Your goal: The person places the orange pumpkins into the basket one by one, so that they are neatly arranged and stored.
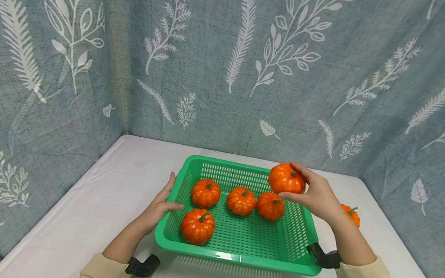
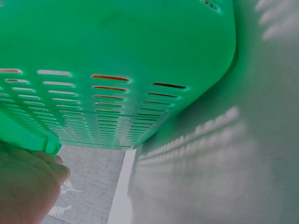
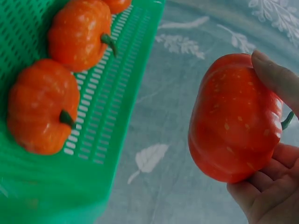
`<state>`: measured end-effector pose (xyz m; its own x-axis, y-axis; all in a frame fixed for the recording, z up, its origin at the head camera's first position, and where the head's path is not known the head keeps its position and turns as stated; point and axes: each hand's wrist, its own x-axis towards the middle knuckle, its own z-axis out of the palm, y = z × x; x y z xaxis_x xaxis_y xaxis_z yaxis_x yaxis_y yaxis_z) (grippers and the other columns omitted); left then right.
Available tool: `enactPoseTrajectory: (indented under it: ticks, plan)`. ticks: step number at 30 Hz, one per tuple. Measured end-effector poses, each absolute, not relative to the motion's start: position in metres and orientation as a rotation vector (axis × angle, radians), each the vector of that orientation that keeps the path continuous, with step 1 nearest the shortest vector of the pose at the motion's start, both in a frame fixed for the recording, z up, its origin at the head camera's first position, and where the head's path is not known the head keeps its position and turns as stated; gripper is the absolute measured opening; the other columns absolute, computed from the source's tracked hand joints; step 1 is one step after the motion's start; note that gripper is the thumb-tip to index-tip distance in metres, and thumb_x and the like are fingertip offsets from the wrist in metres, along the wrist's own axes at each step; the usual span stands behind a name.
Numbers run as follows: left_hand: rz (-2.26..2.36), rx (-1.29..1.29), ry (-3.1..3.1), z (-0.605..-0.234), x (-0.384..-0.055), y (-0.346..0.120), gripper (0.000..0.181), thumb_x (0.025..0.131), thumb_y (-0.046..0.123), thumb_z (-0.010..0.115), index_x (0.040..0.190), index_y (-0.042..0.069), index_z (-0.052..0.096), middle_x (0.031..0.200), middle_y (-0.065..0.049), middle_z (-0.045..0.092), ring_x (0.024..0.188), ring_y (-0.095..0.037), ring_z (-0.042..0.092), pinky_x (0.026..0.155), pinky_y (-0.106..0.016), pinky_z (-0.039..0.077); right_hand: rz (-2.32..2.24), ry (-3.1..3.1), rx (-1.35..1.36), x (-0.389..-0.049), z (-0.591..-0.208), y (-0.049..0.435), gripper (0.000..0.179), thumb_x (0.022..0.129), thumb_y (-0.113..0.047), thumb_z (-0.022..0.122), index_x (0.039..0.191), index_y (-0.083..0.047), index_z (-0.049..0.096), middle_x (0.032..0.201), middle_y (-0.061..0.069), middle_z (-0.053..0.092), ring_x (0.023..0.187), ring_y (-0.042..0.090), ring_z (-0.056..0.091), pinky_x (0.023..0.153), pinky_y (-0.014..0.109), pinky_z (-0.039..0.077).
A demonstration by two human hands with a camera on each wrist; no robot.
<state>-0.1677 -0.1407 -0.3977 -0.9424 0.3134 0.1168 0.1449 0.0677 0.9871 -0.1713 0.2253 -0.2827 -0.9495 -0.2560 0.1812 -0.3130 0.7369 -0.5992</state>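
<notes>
My right hand (image 1: 318, 197) holds a small orange pumpkin (image 1: 285, 180) with a green stem above the right back part of a green plastic basket (image 1: 232, 259). In the right wrist view the thumb and fingers grip this pumpkin (image 3: 233, 121) from opposite sides. Several similar pumpkins sit inside the basket: two at the left, one in the middle (image 1: 241, 201), and another (image 1: 270, 207) just below the held one. My left hand (image 1: 157, 208) grips the basket's left rim, thumb over the inside and fingers along the outside.
One more pumpkin (image 1: 352, 215) lies on the white table (image 1: 104, 192) right of the basket, partly hidden behind my right forearm. A grey-blue curtain (image 1: 216, 105) with white leaf prints rises behind the table and along both sides. Black straps (image 1: 329, 259) circle both wrists.
</notes>
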Motion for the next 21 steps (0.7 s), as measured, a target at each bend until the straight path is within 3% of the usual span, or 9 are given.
enactPoseTrajectory:
  ticks: [4,11,21]
  plan:
    - [2.006,0.471,2.203,-0.398,-0.168,-0.141,0.09,0.084,0.003,0.049,0.145,0.011,-0.017,0.152,-0.008,-0.019,0.138,-0.029,-0.02,0.107,-0.058,-0.007,1.023,-2.841,0.573,-0.177,-0.285,0.214,0.084,0.071,-0.036,0.077,0.14,-0.009,0.037,0.134,0.015,0.048,0.112,0.032,0.053,0.083,0.04,0.051]
    - [2.013,0.459,2.185,-0.398,-0.167,-0.142,0.091,0.084,0.003,0.049,0.145,0.012,-0.018,0.152,-0.008,-0.02,0.138,-0.03,-0.02,0.107,-0.058,-0.006,1.198,-2.902,0.92,-0.185,-0.292,0.197,0.079,0.069,-0.029,0.079,0.137,-0.009,0.042,0.135,0.007,0.048,0.121,0.026,0.048,0.093,0.039,0.045]
    - [2.014,0.463,2.185,-0.397,-0.167,-0.14,0.091,0.083,0.003,0.049,0.145,0.012,-0.018,0.152,-0.007,-0.019,0.138,-0.028,-0.02,0.107,-0.058,-0.008,0.927,-3.027,1.224,-0.192,-0.312,0.166,0.077,0.068,-0.033,0.079,0.133,-0.009,0.047,0.131,0.004,0.053,0.113,0.02,0.053,0.089,0.03,0.047]
